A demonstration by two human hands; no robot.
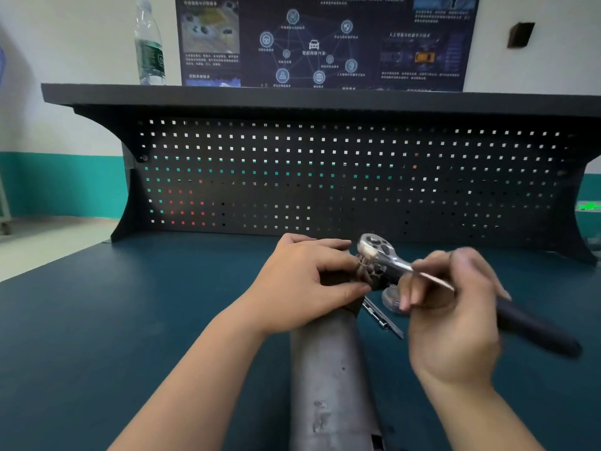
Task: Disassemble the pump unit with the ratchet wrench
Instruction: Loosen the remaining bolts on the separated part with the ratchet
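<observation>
The pump unit (328, 369) is a long grey metal cylinder that lies on the bench and runs from the bottom edge up to the middle. My left hand (305, 281) grips its far end, fingers curled over the top fitting. The ratchet wrench (387, 255) has a chrome head and a black handle; its head sits at the pump's far end, just right of my left fingers. My right hand (452, 314) holds the wrench's shaft between thumb and fingers and is blurred. The fastener under the wrench head is hidden.
A thin metal extension bar (379, 315) and a small round metal part (392, 299) lie on the dark teal bench top (130, 320) just right of the pump. A black pegboard back panel (325, 177) stands behind, with a water bottle (149, 47) on its shelf.
</observation>
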